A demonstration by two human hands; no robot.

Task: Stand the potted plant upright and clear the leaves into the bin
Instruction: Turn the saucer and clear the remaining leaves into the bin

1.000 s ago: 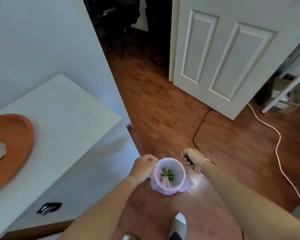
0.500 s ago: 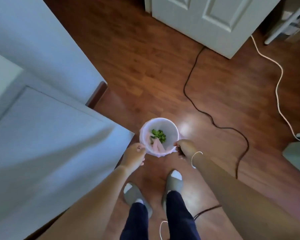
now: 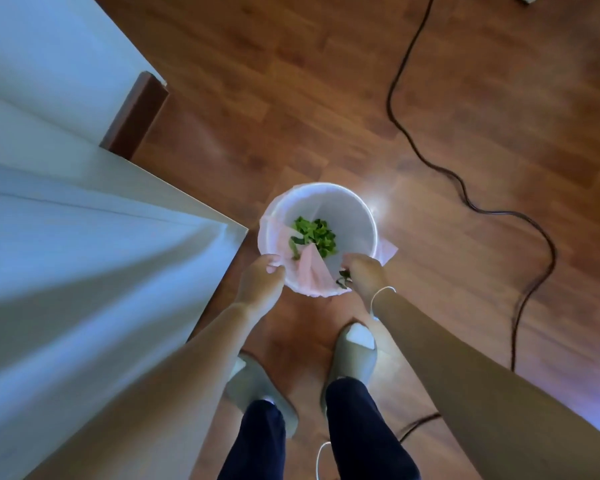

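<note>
I stand over the bin, which sits on the wood floor just off the corner of the white cabinet. A narrow strip of floor separates the bin's left wall from that corner; the far and right sides are open boards. My left hand pinches the near-left rim, thumb and fingers closed on the pink liner folded over the edge. My right hand is at the near-right rim, fingers curled shut around a few dark leaves, which hang just inside the lip. More green leaves lie in a heap at the bottom of the bin. The potted plant is out of view. A black cable snakes across the floor to the right, well apart from the bin. My slippers are planted just behind it.
</note>
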